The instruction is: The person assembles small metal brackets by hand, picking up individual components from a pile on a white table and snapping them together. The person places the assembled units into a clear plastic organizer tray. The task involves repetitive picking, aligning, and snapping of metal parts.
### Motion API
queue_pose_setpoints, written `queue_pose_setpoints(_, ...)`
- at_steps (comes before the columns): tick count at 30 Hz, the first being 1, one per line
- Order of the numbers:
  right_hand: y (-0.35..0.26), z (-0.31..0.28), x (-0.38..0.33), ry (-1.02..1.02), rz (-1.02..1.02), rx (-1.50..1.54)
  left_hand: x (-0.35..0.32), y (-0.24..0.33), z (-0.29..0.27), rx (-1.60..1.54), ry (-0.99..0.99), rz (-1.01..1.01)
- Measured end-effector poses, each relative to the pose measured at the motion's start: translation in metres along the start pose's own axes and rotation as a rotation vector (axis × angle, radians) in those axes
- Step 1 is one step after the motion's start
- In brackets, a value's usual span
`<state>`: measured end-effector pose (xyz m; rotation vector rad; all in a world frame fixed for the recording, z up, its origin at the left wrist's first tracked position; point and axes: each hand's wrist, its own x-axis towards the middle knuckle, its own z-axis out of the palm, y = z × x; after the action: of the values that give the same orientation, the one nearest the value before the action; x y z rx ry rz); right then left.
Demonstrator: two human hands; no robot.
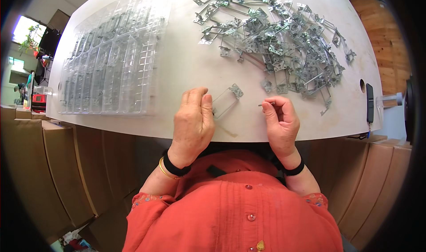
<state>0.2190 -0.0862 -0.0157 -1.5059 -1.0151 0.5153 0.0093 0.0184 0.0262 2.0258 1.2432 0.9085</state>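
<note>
My left hand (194,119) is at the table's near edge with its fingers stretched out and the thumb alongside them. Just right of it, a thin wire frame (227,102) with a metal plate (236,90) at its far end lies on the white table; its near left part is hidden behind my thumb. My right hand (282,121) is closed in a pinch between thumb and forefinger. From that pinch a small, thin metal piece (260,105) sticks out to the left, too small to name its kind.
A tangled heap of metal wire-and-plate brackets (284,43) spreads over the far right. Clear plastic compartment trays (145,85) holding metal parts stand on the left. A black phone-like object (370,102) is at the right edge. Cardboard boxes (57,163) flank the table below.
</note>
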Motion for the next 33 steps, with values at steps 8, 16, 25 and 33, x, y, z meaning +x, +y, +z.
queue_pose_setpoints(8,0.000,0.000,0.000,0.003,0.006,0.043,-0.013,-0.001,-0.011,0.056,-0.061,0.014)
queue_pose_setpoints(16,0.006,-0.003,-0.003,0.005,0.002,0.020,-0.019,-0.009,0.007,0.079,-0.036,0.177)
queue_pose_setpoints(25,0.002,-0.004,0.000,-0.025,0.078,0.119,-0.016,0.037,-0.041,-0.144,0.149,0.407)
queue_pose_setpoints(33,0.005,-0.006,0.003,-0.036,0.089,0.082,-0.012,0.033,-0.133,0.020,0.606,0.270)
